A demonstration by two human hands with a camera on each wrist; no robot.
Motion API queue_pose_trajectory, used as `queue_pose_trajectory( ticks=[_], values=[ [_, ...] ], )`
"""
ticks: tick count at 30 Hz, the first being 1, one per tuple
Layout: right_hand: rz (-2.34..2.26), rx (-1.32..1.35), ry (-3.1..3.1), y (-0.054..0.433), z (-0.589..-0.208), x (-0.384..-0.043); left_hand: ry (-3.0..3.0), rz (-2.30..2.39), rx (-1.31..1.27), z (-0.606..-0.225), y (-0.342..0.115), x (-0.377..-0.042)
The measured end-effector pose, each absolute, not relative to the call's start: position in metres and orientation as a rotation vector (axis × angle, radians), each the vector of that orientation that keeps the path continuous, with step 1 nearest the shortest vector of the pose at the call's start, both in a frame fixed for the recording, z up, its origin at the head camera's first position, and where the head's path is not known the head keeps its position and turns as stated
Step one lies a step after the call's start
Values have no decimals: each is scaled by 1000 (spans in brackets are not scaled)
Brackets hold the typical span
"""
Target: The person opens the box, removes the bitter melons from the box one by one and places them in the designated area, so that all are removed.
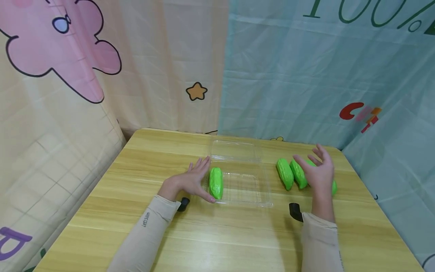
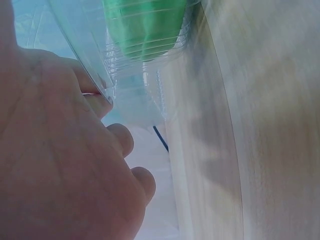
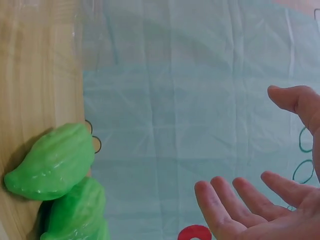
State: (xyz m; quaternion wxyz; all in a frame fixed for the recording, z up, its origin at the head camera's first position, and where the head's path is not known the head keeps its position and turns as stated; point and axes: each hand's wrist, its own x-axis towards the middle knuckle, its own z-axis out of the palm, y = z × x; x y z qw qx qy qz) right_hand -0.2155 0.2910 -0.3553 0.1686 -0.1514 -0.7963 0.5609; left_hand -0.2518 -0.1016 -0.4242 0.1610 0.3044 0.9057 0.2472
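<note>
A clear plastic box with its lid folded back lies at the table's middle. One ridged green bitter melon stands lengthwise along its left side. My left hand rests against the box's left edge, thumb at the near corner and fingers stretched toward the back. In the left wrist view the fingertips touch the rim below the green melon. My right hand is raised over several more bitter melons on the right, fingers spread and holding nothing. It partly hides some of them.
The wooden table ends at a printed curtain along the back and sides. A black strap piece shows at the right wrist, another at the left.
</note>
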Motion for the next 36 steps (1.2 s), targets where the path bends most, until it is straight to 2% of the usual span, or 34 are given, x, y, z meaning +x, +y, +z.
queue_pose_trajectory(
  ticks=[18,36],
  values=[
    [1588,-74,-2395,256,-361,-218,2589,710,884,-421,-98,-251],
    [1636,93,-2481,213,-376,-228,2585,703,868,-423,-100,-251]
  ],
)
